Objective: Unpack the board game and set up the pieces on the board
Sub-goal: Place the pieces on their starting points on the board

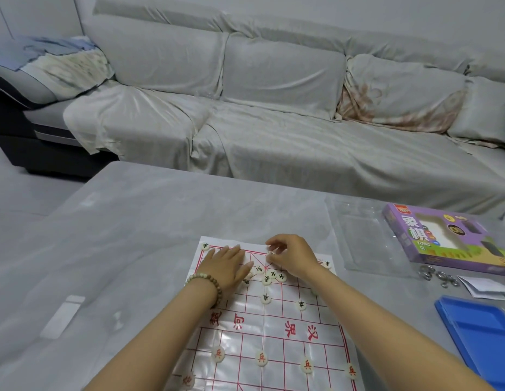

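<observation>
Two bare forearms rise from the bottom edge over the xiangqi board (273, 320), a glossy sheet with red grid lines lying on the grey table (132, 235) at lower centre; its near rows are cut off by the frame. Four red soldier pieces (261, 357) stand in a row across the near half, and a fifth red disc at the lower left is partly out of view. Black-marked pieces (266, 279) cluster loosely at the far middle, with two more spread below them and one at each far corner; their characters are too small to read surely. The left hand (226, 266), with a bead bracelet (209, 283) on its wrist, lies flat on the far left of the board, fingers straight and together, hiding part of a disc under its edge. The right hand (293, 255) arches over the far middle with fingers curled toward the thumb; whether they pinch a piece cannot be told. At right lie a clear plastic tray (364, 241), the purple game box (443, 238), metal rings (440, 275), a folded paper (482, 286) and a blue tray (482, 334) cropped by the corner. Behind stands a cloth-draped sofa (273, 108).
</observation>
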### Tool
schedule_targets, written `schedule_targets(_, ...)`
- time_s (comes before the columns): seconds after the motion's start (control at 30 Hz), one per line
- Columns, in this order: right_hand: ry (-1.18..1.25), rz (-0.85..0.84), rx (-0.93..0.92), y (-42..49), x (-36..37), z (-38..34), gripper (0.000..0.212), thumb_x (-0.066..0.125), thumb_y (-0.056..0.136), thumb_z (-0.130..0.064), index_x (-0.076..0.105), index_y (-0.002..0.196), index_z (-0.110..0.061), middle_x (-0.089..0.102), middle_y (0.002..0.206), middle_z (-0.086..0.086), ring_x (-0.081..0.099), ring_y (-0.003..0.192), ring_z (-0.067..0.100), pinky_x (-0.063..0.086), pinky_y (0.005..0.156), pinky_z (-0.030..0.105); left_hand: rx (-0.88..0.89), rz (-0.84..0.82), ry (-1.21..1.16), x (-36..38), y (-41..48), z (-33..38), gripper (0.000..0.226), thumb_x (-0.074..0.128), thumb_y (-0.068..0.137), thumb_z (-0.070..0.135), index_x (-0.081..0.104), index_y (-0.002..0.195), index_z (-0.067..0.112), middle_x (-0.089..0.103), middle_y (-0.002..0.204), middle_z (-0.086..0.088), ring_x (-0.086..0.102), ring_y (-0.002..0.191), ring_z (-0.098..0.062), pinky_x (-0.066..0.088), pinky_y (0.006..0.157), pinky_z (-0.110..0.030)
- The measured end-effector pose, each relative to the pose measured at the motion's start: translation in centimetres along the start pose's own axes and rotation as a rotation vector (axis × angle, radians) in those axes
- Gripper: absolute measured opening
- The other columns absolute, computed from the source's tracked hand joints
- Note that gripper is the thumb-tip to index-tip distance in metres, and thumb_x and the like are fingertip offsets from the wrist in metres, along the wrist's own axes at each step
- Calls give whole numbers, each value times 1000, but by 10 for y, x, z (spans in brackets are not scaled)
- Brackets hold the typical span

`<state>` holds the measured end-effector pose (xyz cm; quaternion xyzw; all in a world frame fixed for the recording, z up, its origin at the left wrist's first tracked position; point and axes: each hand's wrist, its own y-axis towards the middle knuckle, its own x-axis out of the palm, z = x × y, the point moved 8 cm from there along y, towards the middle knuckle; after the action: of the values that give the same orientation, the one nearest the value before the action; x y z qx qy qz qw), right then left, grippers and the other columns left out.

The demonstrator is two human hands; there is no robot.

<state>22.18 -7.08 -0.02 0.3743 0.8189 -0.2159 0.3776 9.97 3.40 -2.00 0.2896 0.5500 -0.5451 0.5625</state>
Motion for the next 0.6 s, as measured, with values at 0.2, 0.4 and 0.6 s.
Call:
schedule_targets(0.2, -79, -15, 18, 0, -3, 9, 25, 76, 77, -24, 72, 101, -21, 67, 96, -7, 59, 83, 9, 51, 81, 27, 3, -25, 34, 2, 6, -3, 52, 11, 99, 44, 31, 141, 22, 15, 156, 4, 13, 144, -16, 6, 117, -43)
schedule_targets(0.4, -77, -11, -1, 1, 4, -5, 20, 75, 78, -23, 73, 98, -22, 67, 90, -7, 58, 76, 8, 51, 76, 28, 4, -21, -41, 1, 8, -5, 55, 11, 98, 49, 40, 136, 20, 22, 155, 2, 19, 142, -16, 7, 116, -44)
schedule_targets(0.6, -96, 73, 30, 0, 5, -5, 16, 76, 77, -30, 71, 90, -21, 63, 79, -8, 58, 76, 10, 49, 71, 27, 7, -5, -51, 1, 7, -5, 55, 12, 98, 49, 39, 138, 21, 20, 156, 2, 17, 143, -15, 9, 117, -41)
